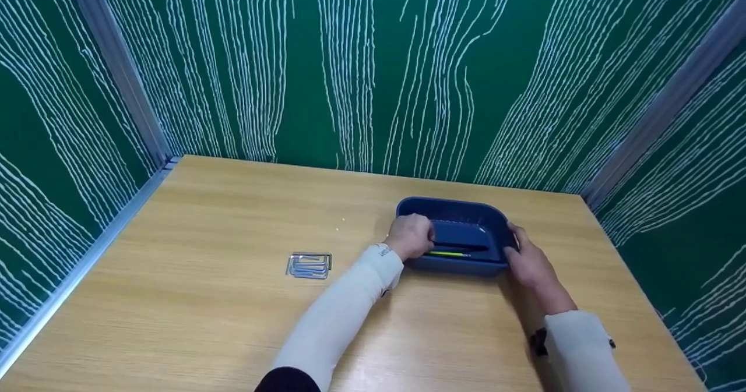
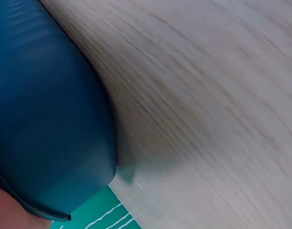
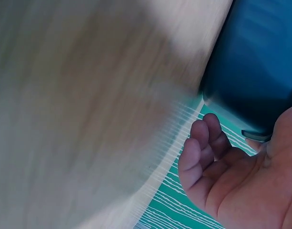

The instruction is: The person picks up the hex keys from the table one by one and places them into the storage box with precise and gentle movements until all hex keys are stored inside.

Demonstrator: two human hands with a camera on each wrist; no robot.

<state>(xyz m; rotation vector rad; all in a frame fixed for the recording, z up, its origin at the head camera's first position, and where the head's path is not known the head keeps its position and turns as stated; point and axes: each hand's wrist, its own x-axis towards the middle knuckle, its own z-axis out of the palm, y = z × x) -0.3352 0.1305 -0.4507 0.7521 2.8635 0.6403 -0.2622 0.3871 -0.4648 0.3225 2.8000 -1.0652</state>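
A dark blue plastic basin (image 1: 460, 269) with rounded corners stands on the wooden table. My left hand (image 1: 411, 236) grips its left rim, with curled fingers partly hidden from the head camera. On the opposite side, my right hand (image 1: 531, 264) pinches the rim between thumb and forefinger; its other fingers hang loosely curled outside in the right wrist view. Inside the basin lie a thin yellow-green pencil-like stick (image 1: 449, 254) and a long dark strip (image 1: 463, 246) whose kind I cannot tell. The left wrist view shows the basin's outer wall (image 2: 50, 109) close up.
A small set of nested, bent metal rods (image 1: 309, 265) lies on the table (image 1: 204, 299), left of my left forearm. Tiny pale specks (image 1: 340, 224) dot the wood behind it. Green panels (image 1: 303, 89) with wavy white lines enclose the table's back and sides.
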